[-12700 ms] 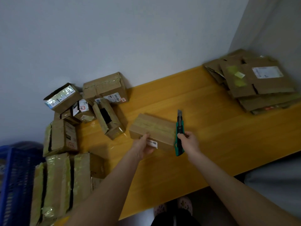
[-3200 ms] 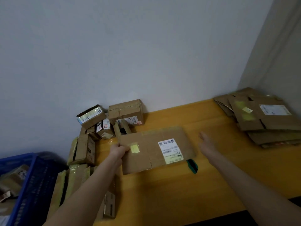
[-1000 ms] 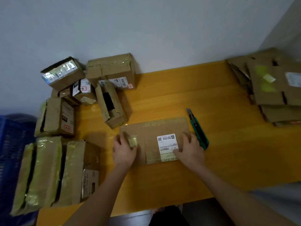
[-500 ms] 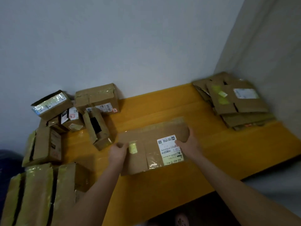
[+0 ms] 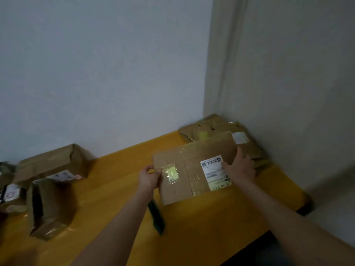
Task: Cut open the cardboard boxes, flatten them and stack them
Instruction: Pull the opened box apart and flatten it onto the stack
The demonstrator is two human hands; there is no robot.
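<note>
A flattened cardboard box with a white shipping label and a yellow sticker is held above the yellow table. My left hand grips its left edge. My right hand holds its right side beside the label. The box's far right corner overlaps the stack of flattened boxes lying in the table's far right corner. The green utility knife lies on the table under my left forearm, partly hidden.
Several uncut taped boxes stand at the left: a large one against the wall and an open-ended one nearer me. Walls close in the table at the back and right. The table's front edge runs lower right.
Both hands have lifted the flattened box off the table and carried it right toward the corner stack. The view has swung right; the knife stays on the table.
</note>
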